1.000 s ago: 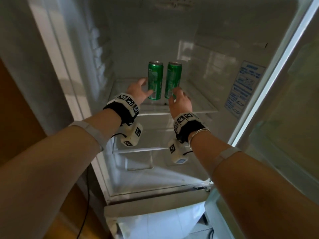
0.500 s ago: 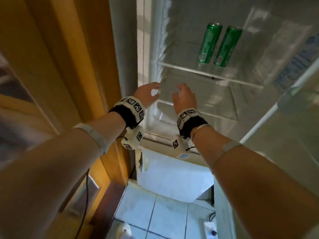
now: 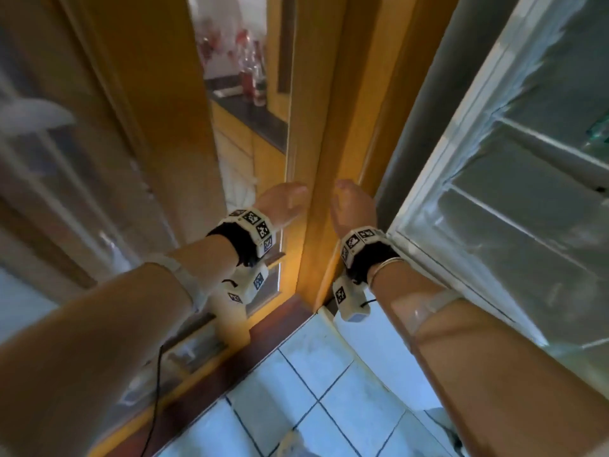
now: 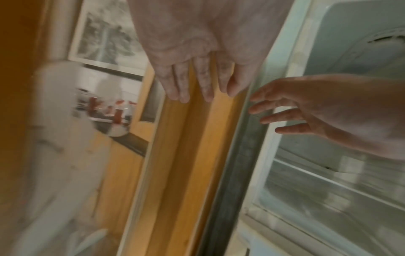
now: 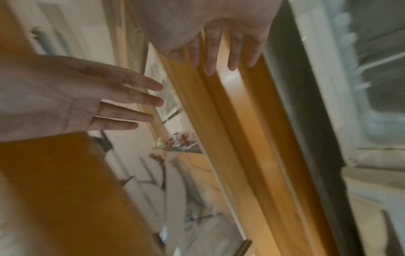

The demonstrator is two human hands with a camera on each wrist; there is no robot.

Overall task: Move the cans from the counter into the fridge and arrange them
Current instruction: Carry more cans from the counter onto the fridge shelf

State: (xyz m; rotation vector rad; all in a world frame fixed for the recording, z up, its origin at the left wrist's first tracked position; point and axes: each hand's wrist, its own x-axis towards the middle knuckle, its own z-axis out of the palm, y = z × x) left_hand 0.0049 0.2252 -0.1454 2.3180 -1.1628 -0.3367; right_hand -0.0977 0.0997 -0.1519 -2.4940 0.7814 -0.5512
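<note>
Both hands are out of the fridge and hold nothing. My left hand and right hand hover side by side in front of a wooden door frame, fingers straight and relaxed. The left wrist view shows the left hand's fingers spread, with the right hand beside them. The open fridge fills the right side with bare glass shelves. Through the doorway, a dark counter carries blurred red-and-clear containers; I cannot tell whether they are cans. No green can shows.
The orange wooden frame stands between the doorway and the fridge's grey side wall. A glass-fronted cabinet is on the left. Pale floor tiles lie below. A black cable hangs under my left arm.
My view has swung left, away from the fridge. Both hands drew back from the two green cans left on the shelf and now sit before the door frame.
</note>
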